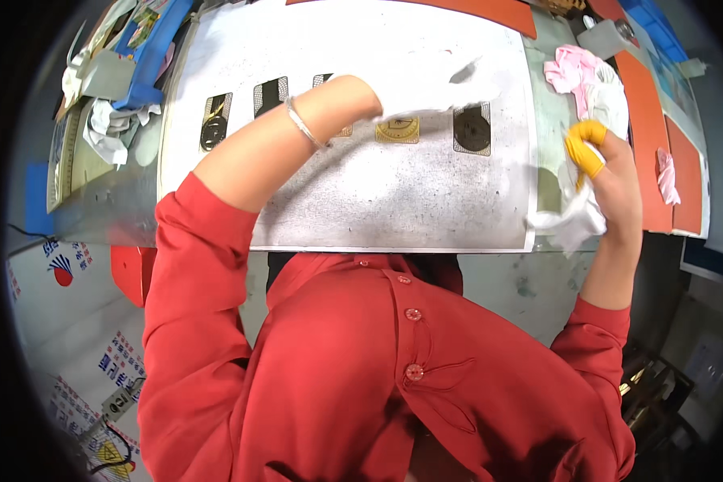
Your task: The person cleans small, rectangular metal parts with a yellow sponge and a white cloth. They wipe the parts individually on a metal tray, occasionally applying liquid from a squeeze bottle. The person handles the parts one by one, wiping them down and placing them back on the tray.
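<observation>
My left hand (438,88) reaches across the white sheet (361,201). It looks covered by a white glove or cloth and is smeared by motion, so its fingers cannot be made out. A small dark shape shows near its far end. Several flat rectangular pieces lie in a row under and beside that arm: dark ones with mesh-like borders, such as a black piece (215,122) and a dark round-patterned piece (471,130), and a gold piece (398,130). At the sheet's right side, my right hand (614,177), with yellow finger covers, is closed on a white cloth (578,217).
A pink cloth (572,71) and another white cloth (608,100) lie beyond my right hand. Orange-red boards (647,145) line the right side. At the left stand a blue tray (149,64) and a crumpled white cloth (112,128). The table's front edge runs before my body.
</observation>
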